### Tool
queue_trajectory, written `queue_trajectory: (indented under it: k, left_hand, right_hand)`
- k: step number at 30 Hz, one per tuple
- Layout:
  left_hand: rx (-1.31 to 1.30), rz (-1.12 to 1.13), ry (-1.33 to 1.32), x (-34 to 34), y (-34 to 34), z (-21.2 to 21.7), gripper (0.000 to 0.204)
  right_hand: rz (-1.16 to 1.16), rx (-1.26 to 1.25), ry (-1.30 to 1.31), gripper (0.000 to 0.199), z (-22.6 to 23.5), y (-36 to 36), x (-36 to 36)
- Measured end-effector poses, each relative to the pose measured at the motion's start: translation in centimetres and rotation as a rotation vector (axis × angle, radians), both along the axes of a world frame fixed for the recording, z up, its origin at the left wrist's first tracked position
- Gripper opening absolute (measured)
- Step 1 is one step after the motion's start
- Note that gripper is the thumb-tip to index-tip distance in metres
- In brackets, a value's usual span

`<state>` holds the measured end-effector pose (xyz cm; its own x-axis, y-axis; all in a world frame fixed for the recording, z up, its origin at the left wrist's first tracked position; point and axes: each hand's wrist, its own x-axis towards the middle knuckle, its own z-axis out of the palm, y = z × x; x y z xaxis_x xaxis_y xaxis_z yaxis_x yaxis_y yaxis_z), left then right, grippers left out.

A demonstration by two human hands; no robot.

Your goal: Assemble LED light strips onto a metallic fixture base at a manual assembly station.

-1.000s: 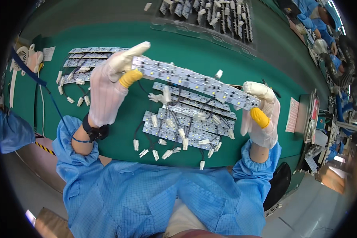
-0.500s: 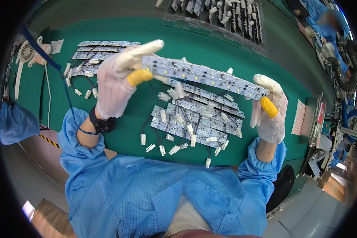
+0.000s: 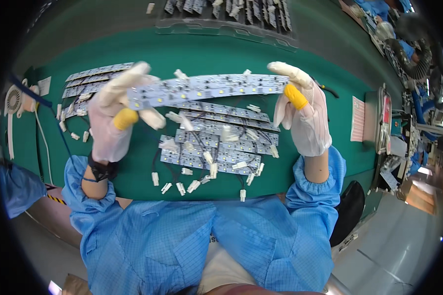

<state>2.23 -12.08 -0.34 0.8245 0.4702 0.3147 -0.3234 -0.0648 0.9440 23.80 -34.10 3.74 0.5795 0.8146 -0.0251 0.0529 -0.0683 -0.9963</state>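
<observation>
while left hand (image 3: 114, 118) and right hand (image 3: 302, 112) grip one led strip (image 3: 209, 88) by its ends, wired strips (image 3: 216, 147) lie heaped below, bare strips (image 3: 91, 81) wait aside.

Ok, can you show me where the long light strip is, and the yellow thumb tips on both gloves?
Long light strip (image 3: 209, 88), head view, middle of its white face.
Left hand yellow thumb tip (image 3: 125, 118), head view, on the yellow cap.
Right hand yellow thumb tip (image 3: 296, 96), head view, on the yellow cap.

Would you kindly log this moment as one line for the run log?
left hand: holds LED strip end | right hand: holds other end | strip: lifted above strip pile | surface: green mat
</observation>
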Motion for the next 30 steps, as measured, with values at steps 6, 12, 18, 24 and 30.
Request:
queue_trajectory:
  k: [6, 12, 18, 24, 30]
  left_hand:
    - [0.373, 0.211, 0.236, -0.5, 0.8, -0.1, 0.045]
    - [0.570, 0.366, 0.442, -0.3, 0.8, -0.1, 0.030]
    - [0.341, 0.245, 0.427, 0.2, 0.4, -0.2, 0.058]
    - [0.507, 0.304, 0.481, -0.5, 0.9, 0.0, 0.055]
    - [-0.473, -0.153, 0.012, 0.3, -0.1, 0.2, 0.082]
  right_hand:
    - [-0.009, -0.013, 0.060, 0.085, -0.7, -0.5, 0.0]
    - [0.100, 0.067, 0.149, 0.073, -0.9, -1.4, 0.0]
    - [0.117, 0.140, 0.349, 0.063, -1.9, -2.0, 0.5]
    - [0.218, 0.154, 0.367, 0.061, -2.3, -2.0, 1.0]
    - [0.090, 0.070, 0.179, 0.046, -0.7, -0.7, -0.5]
